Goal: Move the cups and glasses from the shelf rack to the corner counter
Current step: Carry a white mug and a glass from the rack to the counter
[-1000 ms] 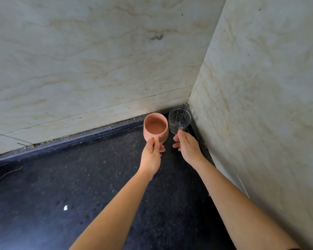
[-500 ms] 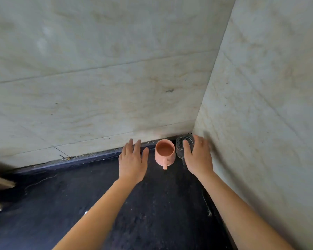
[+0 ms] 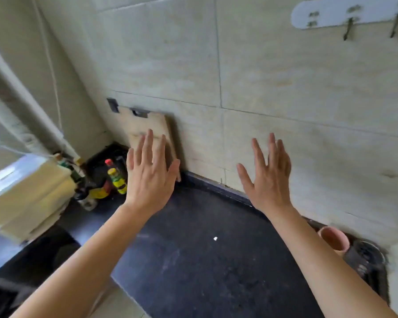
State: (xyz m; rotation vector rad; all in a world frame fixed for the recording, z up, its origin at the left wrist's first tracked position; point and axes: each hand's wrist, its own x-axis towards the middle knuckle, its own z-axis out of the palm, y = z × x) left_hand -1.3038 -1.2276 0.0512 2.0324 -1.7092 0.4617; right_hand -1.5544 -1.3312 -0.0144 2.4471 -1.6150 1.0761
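A pink cup [image 3: 334, 240] stands in the corner of the black counter [image 3: 205, 260] at the lower right, partly behind my right forearm. Beside it, to the right, stands a clear glass [image 3: 365, 258], blurred. My left hand [image 3: 151, 174] is raised over the counter with its fingers spread and nothing in it. My right hand [image 3: 265, 177] is also raised and open, well to the left of both vessels. Neither hand touches a cup or glass.
A wooden cutting board [image 3: 147, 131] leans on the tiled wall behind my left hand. Several sauce bottles [image 3: 115, 177] crowd the far left of the counter. A pale block [image 3: 25, 193] sits at the left. A hook rail [image 3: 354, 12] hangs at top right.
Both hands have let go of the cup and the glass and pulled back, open. The view has swung left, so the corner with the two vessels now lies at the lower right.
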